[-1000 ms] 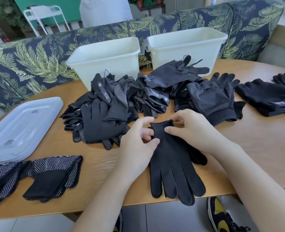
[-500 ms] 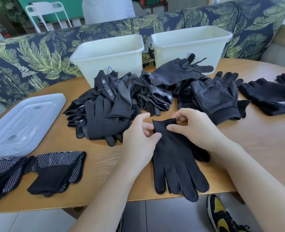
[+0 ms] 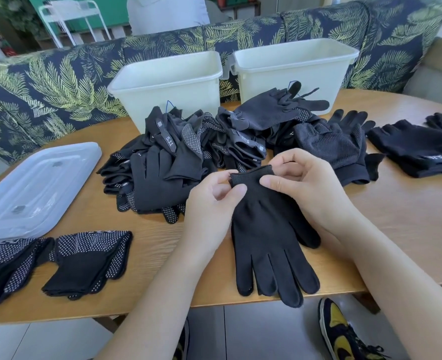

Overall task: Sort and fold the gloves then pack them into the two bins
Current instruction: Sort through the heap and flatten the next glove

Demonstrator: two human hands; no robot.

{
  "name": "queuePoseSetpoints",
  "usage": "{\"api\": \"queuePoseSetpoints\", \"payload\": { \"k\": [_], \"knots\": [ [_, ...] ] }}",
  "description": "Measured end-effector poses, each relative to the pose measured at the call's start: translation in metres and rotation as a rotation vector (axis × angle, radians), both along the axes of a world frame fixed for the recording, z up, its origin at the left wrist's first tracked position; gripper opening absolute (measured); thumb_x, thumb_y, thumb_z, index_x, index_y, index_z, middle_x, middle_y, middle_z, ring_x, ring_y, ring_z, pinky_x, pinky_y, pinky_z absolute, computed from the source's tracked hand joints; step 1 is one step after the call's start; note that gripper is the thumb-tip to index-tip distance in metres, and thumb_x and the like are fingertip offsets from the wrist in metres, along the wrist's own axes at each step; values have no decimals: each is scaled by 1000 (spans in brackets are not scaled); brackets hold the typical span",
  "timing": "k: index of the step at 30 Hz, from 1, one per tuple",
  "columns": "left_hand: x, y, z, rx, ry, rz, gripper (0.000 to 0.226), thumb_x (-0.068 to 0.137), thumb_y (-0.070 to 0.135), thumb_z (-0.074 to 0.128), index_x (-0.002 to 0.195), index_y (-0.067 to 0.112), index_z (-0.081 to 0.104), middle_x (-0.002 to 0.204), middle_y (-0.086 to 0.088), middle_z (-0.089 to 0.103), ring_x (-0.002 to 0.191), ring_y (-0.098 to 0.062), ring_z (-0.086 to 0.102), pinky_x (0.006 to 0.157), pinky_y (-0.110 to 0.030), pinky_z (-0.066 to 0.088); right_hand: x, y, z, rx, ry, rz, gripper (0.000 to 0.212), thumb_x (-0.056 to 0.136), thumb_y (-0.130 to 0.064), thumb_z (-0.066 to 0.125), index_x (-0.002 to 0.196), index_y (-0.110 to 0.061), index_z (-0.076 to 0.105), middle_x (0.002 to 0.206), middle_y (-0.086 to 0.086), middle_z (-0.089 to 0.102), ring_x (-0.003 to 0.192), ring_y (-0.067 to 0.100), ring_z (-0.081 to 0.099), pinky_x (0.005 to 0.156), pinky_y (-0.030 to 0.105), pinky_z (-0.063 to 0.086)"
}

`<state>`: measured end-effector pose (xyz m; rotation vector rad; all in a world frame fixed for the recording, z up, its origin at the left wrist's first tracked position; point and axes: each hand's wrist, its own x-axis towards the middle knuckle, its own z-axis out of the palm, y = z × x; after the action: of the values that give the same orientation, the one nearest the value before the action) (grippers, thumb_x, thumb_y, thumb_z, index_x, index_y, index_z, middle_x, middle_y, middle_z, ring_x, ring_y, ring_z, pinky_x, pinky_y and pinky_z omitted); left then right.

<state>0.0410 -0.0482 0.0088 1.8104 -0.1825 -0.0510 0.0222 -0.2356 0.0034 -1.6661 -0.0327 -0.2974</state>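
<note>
Glove cuff pinched between both hands

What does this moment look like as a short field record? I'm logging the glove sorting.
left hand: pinches the cuff of the plain black glove
right hand: pinches the same cuff
glove: fingers point toward the person, overhanging the table edge
pile of gloves: unsorted, in front of the bins
bins: two, insides hidden
lid: left of the pile
</note>
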Motion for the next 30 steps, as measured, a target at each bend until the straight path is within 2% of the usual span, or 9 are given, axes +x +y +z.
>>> {"api": "queuePoseSetpoints", "payload": {
  "k": [2,5,8,12,17,19,25,27,30],
  "knots": [
    [1,0,1,-50,13,11,22,97,21,67,113,34,71,85,9,76,72,-3,65,76,-27,49,-1,-1,-1,-10,-20,-22,21,74,-28,87,83,-28,68,87,4,75,85,25,71,92,55,57],
    [1,1,0,-49,-4,35,16,99,16,60,106,30,66,72,6,70,60,-6,56,72,-28,47,-3,-2,-1,8,-15,-21,21,72,-30,86,79,-25,67,82,-1,73,78,17,66,86,48,55],
    [0,2,-1,7,-83,36,13,96,11,62,90,23,58,75,-5,71,65,-17,57,67,-22,46,-6,-3,0,33,-12,6,24,73,-29,85,83,-18,66,92,2,76,84,21,69,89,49,56],
    [0,3,-1,-14,-83,42,15,95,11,65,87,24,64,81,-1,75,71,-11,61,70,-23,49,-8,-3,1,53,-32,39,18,75,-23,83,81,-21,66,102,3,77,96,26,73,94,48,57],
    [-2,2,0,-137,-28,68,11,95,13,68,93,24,67,85,-7,76,72,-11,57,73,-32,49,-8,-5,4,143,-22,121,18,75,-22,81,79,-18,63,74,-1,65,73,17,56,74,31,46],
    [-2,2,0,-175,-18,67,12,95,11,67,93,23,67,85,-12,75,70,-14,53,71,-33,47,-8,-6,4,164,-5,143,19,75,-24,80,80,-17,63,73,0,63,71,16,54,70,27,45],
    [-2,3,-2,-234,22,39,18,96,4,63,96,19,72,93,-5,78,78,-10,62,74,-30,49,-10,-5,-1,155,43,151,39,73,-44,89,90,-12,73,96,18,75,91,32,68,96,60,51],
    [-2,1,-1,-247,24,29,22,96,1,60,98,16,76,97,-3,78,83,-10,64,75,-31,49,-10,-5,0,156,54,131,28,76,-34,85,89,-10,76,98,20,76,92,31,69,98,63,50],
    [-5,0,3,-289,11,3,20,97,7,63,98,17,81,101,0,79,93,-11,68,79,-30,48,-11,-3,2,199,71,93,24,70,-24,84,84,-5,77,89,14,74,87,26,67,93,53,53]
  ]
}}
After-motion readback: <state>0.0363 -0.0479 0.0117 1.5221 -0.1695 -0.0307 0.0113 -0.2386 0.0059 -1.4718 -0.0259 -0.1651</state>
